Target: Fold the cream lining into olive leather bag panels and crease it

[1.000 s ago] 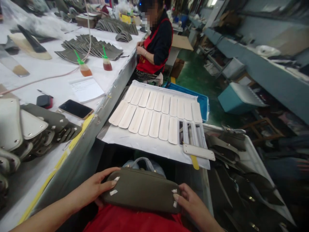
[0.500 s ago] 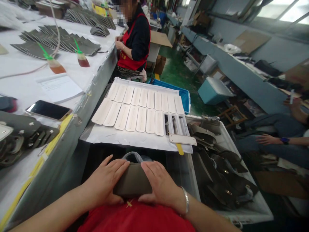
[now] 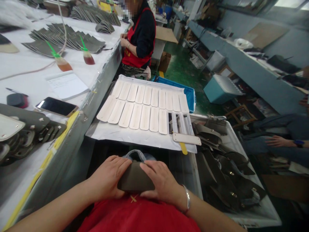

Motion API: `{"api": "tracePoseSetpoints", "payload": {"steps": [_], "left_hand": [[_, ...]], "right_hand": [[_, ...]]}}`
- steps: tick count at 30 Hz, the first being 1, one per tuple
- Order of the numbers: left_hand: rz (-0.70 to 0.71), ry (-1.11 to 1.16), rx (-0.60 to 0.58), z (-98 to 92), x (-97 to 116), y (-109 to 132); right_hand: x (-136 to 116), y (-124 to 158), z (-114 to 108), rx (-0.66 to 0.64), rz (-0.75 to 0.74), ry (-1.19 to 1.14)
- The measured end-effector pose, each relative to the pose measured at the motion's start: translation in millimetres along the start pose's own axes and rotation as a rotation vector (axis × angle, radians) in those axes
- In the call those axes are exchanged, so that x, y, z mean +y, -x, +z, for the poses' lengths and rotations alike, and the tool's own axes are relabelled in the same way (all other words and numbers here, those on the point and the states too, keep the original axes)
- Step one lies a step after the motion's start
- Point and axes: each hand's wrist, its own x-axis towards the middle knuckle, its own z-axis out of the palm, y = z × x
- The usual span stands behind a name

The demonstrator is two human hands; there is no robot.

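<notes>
An olive leather piece lies on my red lap at the bottom centre. My left hand lies over its left end, fingers curled down onto it. My right hand, with a silver bracelet at the wrist, covers its right end the same way. Both hands press and grip the piece. Just beyond it, a white board carries two rows of cream strips. One loose strip lies crosswise at the board's near right corner over a yellow stick.
A long white table at my left holds a phone, paper, two glue bottles and stacks of olive pieces. A bin of dark leather pieces sits at my right. A person in a red apron works ahead; another person's hand is at right.
A second ago my hands held the olive piece at its two ends; both have moved inward and now cover its middle. The view shifted slightly.
</notes>
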Motion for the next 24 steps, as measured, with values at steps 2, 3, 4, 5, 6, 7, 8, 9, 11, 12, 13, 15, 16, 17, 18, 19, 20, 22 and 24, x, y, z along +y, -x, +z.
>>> {"api": "tracePoseSetpoints", "payload": {"steps": [2,3,4,5,6,7,8,9,11,12,13,15,16,17,18,19,20,22,24], "left_hand": [[0.0,0.002,0.0,-0.9,0,0],[0.0,0.0,0.0,-0.7,0,0],[-0.001,-0.005,0.002,-0.2,0,0],[-0.002,-0.01,0.006,0.5,-1,1],[0.002,-0.014,0.011,1.3,-3,2],[0.011,-0.016,0.016,2.1,-4,3],[0.025,-0.017,0.022,2.6,-6,5],[0.047,-0.019,0.024,2.7,-8,6],[0.106,-0.041,0.015,1.7,-14,10],[0.139,-0.059,0.006,0.6,-16,12],[0.172,-0.078,-0.003,-0.7,-19,14],[0.226,-0.112,-0.027,-3.7,-25,18],[0.238,-0.125,-0.034,-5.2,-28,21],[0.24,-0.134,-0.036,-6.6,-32,24],[0.234,-0.141,-0.034,-7.9,-35,28],[0.224,-0.147,-0.029,-9.1,-38,32],[0.215,-0.153,-0.019,-10.1,-40,35],[0.215,-0.176,0.005,-10.9,-39,40],[0.267,-0.21,0.021,-9.9,-30,39]], "right_hand": [[1,0,-1,-0.042,-0.054,0.052],[1,-1,-1,-0.063,-0.067,0.07],[2,-1,-2,-0.078,-0.072,0.082],[2,-1,-3,-0.089,-0.073,0.088],[1,-1,-3,-0.095,-0.072,0.091],[1,-2,-4,-0.099,-0.073,0.093],[1,-1,-4,-0.101,-0.073,0.093],[1,-1,-4,-0.1,-0.072,0.091],[0,-1,-3,-0.094,-0.066,0.085],[0,-2,-2,-0.089,-0.062,0.081],[1,-1,-2,-0.084,-0.06,0.078],[2,0,-3,-0.081,-0.062,0.076],[4,3,-5,-0.084,-0.066,0.078],[6,6,-7,-0.087,-0.069,0.081],[9,10,-10,-0.091,-0.07,0.089],[11,15,-14,-0.09,-0.069,0.102],[13,20,-17,-0.084,-0.068,0.12],[14,27,-20,-0.052,-0.083,0.171],[9,27,-18,-0.027,-0.16,0.22]]}}
